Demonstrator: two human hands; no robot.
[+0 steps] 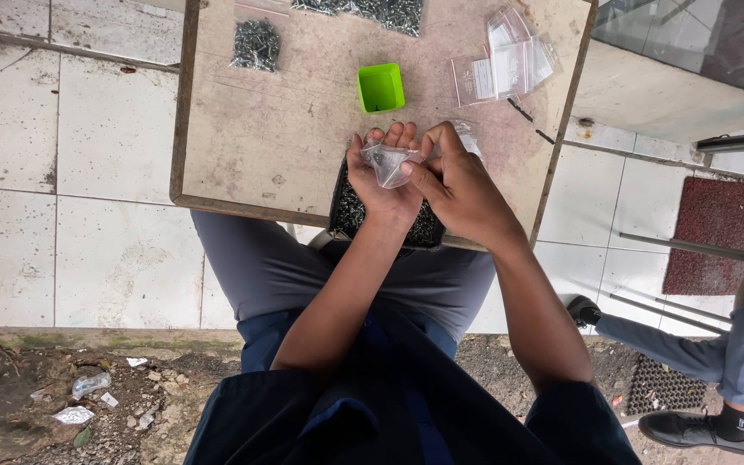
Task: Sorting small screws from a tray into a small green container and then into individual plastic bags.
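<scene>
Left hand point(382, 176): closed grip on clear bag point(389, 164), above screw tray point(348, 209).
Right hand point(458, 189): pinching bag's edge.
Green cup point(381, 88): beyond tray.

The person's two hands are covering most of the black tray of small metal screws point(350, 207). The top edge is cutting off a grey screw heap point(372, 10).

Green cup point(381, 87), screw pile point(256, 44), spare clear bags point(510, 60).

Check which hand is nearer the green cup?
Left. Left hand sits just below the green cup, holding the clear bag; right hand is lower and to its right.
</scene>
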